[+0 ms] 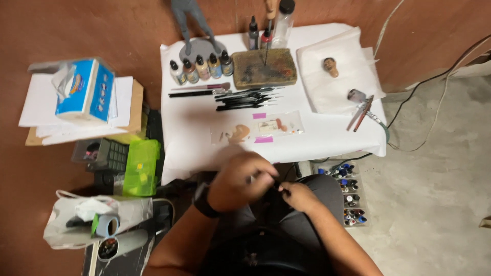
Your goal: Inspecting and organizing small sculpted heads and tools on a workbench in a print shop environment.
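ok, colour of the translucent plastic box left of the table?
Bright lime-green plastic box, clearest in the head view.

Blue tissue box (pixel 84 91) on papers, paint bottles (pixel 201 68), brushes (pixel 245 98), small painted head (pixel 330 66), green box (pixel 141 167)

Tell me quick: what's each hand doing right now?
Left hand: closed, blurred, pinching a small dark object.
Right hand: closed on the same object; what it is cannot be told.

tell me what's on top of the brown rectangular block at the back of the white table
A thin rod stands upright on the brown rectangular block, whose top is smeared with paint. The rod's upper end runs out of view. Whatever lies under the block is covered.
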